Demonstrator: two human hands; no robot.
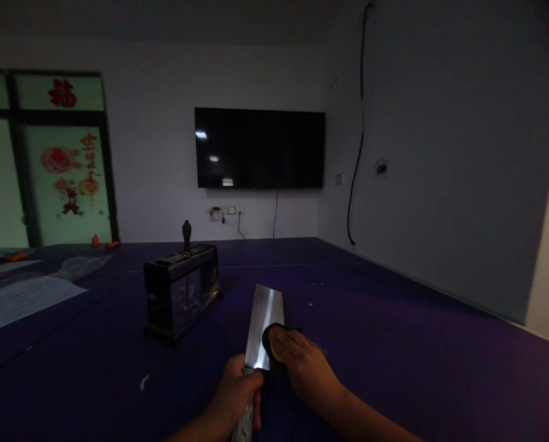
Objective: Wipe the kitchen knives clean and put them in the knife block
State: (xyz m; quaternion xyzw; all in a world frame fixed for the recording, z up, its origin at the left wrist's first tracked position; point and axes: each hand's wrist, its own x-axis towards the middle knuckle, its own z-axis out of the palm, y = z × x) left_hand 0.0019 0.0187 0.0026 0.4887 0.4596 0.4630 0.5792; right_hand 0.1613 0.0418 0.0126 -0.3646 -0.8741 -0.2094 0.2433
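My left hand (237, 393) is wrapped round the handle of a broad cleaver (264, 319), whose shiny blade points away from me over the purple table. My right hand (302, 362) presses a small dark and yellow pad (271, 344) against the right side of the blade, near the handle. A black knife block (180, 291) with a clear front stands a little beyond and to the left, one dark knife handle (186, 235) sticking up from its top.
The purple table (394, 319) reaches to the back wall and to the wall on the right. Sheets of paper (21, 294) and clear plastic lie at the far left. A black screen (260, 147) hangs on the back wall.
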